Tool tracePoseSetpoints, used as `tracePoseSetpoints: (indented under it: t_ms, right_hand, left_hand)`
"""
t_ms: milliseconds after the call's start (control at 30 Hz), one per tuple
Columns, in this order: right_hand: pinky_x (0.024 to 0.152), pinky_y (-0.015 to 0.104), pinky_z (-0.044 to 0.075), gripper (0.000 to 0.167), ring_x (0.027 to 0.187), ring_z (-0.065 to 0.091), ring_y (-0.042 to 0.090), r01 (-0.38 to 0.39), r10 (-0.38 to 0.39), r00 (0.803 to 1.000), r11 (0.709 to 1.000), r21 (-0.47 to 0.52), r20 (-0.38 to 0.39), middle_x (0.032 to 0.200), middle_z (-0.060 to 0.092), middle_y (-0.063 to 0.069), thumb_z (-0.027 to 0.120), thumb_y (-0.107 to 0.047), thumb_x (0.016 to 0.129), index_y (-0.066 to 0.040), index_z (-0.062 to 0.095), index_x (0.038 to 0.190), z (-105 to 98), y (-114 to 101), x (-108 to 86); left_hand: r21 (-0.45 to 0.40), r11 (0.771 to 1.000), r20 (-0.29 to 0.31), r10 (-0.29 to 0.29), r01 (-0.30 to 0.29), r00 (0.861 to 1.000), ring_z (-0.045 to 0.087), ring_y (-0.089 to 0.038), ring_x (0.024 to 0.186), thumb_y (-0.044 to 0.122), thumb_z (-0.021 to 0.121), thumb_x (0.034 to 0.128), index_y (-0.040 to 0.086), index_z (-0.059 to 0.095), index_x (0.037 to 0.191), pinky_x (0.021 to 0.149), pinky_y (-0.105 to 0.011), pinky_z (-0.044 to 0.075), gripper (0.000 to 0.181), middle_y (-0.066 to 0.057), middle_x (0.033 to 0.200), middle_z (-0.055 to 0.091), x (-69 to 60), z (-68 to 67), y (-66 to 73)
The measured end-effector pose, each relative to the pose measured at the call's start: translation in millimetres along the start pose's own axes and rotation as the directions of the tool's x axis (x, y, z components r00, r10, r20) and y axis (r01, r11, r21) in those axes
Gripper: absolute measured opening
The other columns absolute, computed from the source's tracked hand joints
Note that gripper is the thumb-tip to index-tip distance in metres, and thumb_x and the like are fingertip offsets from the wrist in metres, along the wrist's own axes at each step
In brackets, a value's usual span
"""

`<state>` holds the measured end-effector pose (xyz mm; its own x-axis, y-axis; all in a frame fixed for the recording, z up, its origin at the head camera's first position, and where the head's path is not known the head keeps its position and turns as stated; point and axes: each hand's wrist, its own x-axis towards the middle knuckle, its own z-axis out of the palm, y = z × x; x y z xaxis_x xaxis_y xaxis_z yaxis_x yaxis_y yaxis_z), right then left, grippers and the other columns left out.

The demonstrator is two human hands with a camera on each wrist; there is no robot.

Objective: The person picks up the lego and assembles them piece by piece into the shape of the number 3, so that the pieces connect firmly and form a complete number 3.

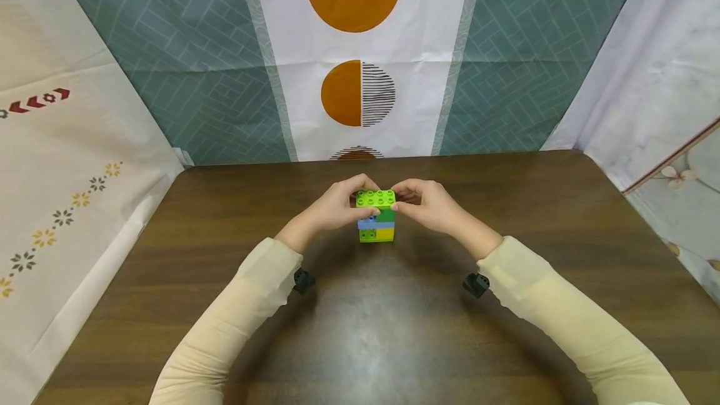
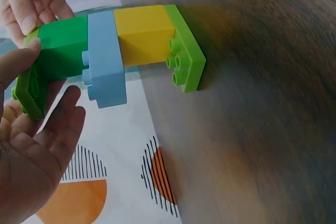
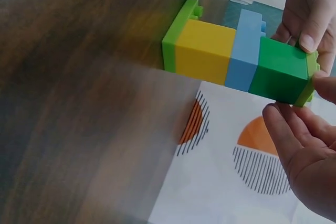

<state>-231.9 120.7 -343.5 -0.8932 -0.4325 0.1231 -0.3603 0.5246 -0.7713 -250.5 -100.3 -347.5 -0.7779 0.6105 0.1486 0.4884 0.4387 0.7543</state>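
A stack of toy building bricks stands upright on the table. A thin lime-green brick [image 2: 192,51] forms its base, with a yellow brick [image 3: 205,48] on the right half. Above lies a light blue brick [image 2: 106,59], then a green brick [image 3: 281,66] at the right, capped by another thin lime-green brick [image 1: 375,198]. My left hand [image 1: 340,205] pinches this top brick's left side, thumb in front and fingers behind. At its right end my right hand [image 1: 429,205] pinches it too, thumb near the front corner.
The dark wooden table [image 1: 360,330] has its far edge just beyond the hands. A patterned cloth [image 1: 360,49] hangs behind it, and pale printed cloths hang at the left [image 1: 84,205] and right [image 1: 647,111]. A black wrist camera [image 1: 476,284] sits under each sleeve cuff.
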Motion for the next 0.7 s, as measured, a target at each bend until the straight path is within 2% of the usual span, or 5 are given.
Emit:
tracePoseSetpoints:
  t_ms: [133, 333, 533, 700]
  right_hand:
    - [0.091, 0.042, 0.05, 0.033, 0.102, 0.062, 0.028, 0.004, -0.004, 1.0, 1.0, 0.0, -0.016, 0.111, 0.066, 0.017, 0.065, -0.011, 0.089, 0.002, 0.06, 0.119, 2, 5, -0.4]
    - [0.093, 0.046, 0.047, 0.034, 0.104, 0.059, 0.03, 0.028, -0.026, 0.999, 0.998, 0.051, -0.047, 0.112, 0.065, 0.016, 0.065, -0.013, 0.09, -0.001, 0.057, 0.12, 7, 11, -4.1]
    - [0.095, 0.051, 0.045, 0.045, 0.112, 0.056, 0.034, 0.032, -0.028, 0.999, 0.992, 0.118, -0.035, 0.122, 0.059, 0.018, 0.069, -0.011, 0.087, 0.0, 0.051, 0.127, 10, 16, -6.1]
    - [0.094, 0.049, 0.047, 0.049, 0.11, 0.057, 0.035, 0.016, -0.012, 1.0, 0.984, 0.18, -0.025, 0.123, 0.058, 0.021, 0.071, -0.005, 0.084, 0.003, 0.049, 0.127, 13, 24, -5.2]
  left_hand:
    - [-0.037, 0.999, -0.006, -0.003, 0.003, 1.0, 0.054, -0.021, 0.086, 0.012, 0.069, 0.0868, 0.004, 0.054, 0.115, 0.077, -0.033, 0.05, 0.033, -0.012, 0.109, 0.06, -0.6, 2.2, -2.5]
    - [-0.104, 0.995, -0.037, 0.003, -0.007, 0.999, 0.057, -0.022, 0.09, 0.009, 0.072, 0.0838, 0.003, 0.053, 0.119, 0.08, -0.03, 0.052, 0.04, -0.013, 0.114, 0.059, -2.0, 5.4, -5.6]
    - [-0.22, 0.975, -0.107, 0.01, -0.033, 0.994, 0.057, -0.029, 0.113, 0.003, 0.076, 0.0781, 0.003, 0.049, 0.126, 0.094, -0.043, 0.049, 0.055, -0.016, 0.128, 0.054, -8.5, 5.7, -13.9]
    - [-0.251, 0.968, -0.142, -0.004, -0.032, 0.99, 0.055, -0.031, 0.115, 0.0, 0.076, 0.0768, 0.001, 0.048, 0.126, 0.097, -0.047, 0.046, 0.057, -0.017, 0.128, 0.054, -17.2, 7.7, -25.6]
